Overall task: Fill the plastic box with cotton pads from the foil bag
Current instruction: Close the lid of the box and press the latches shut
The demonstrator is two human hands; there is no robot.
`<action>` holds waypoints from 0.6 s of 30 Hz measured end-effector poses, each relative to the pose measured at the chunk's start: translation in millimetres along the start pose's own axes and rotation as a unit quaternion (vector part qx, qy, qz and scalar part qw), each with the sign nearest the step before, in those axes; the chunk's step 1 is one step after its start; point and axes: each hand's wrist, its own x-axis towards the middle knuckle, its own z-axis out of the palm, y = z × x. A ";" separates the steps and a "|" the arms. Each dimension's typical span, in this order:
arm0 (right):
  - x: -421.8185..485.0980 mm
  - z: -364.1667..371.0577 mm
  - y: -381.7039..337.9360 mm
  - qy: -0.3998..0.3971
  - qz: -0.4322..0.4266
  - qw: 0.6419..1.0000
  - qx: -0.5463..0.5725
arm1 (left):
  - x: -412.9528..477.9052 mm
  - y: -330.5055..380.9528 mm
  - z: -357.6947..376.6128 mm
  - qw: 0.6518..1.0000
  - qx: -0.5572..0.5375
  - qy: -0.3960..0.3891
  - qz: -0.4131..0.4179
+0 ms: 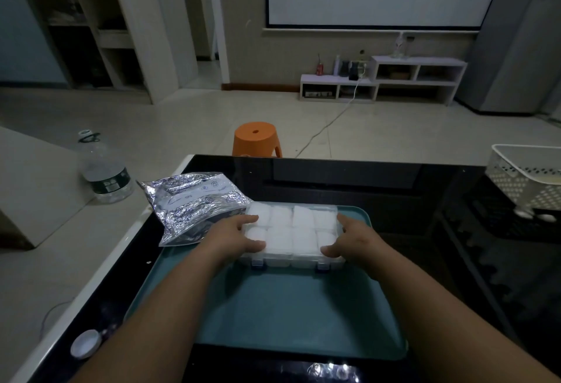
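A foil bag lies left of the box, overlapping the tray. A basket stands at the worktop's right edge, cut off. The box sits closed on the tray's far end, its visible compartments full of pads. The left grip and right grip clasp its ends, hiding both.

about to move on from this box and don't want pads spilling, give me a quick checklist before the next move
1. Visible compartments of the clear plastic compartment box filled with white cotton pads: ok.
2. Opposite ends gripped by left hand and right hand: ok.
3. Box sits on the teal tray: ok.
4. Both front latches snapped: cannot tell.
5. No part of the crinkled silver foil bag lies over the box: ok.
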 end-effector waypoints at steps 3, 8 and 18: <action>-8.8 -3.1 -4.9 0.016 -0.006 0.999 -0.050 | -2.7 3.1 -1.1 0.995 0.093 0.015 0.031; -28.3 -1.6 -11.9 0.046 -0.024 0.975 -0.218 | -7.9 9.1 -1.6 0.966 0.249 0.023 0.058; -42.5 21.8 -8.4 0.044 -0.018 0.969 -0.242 | -23.5 5.1 20.9 0.933 0.352 -0.002 0.071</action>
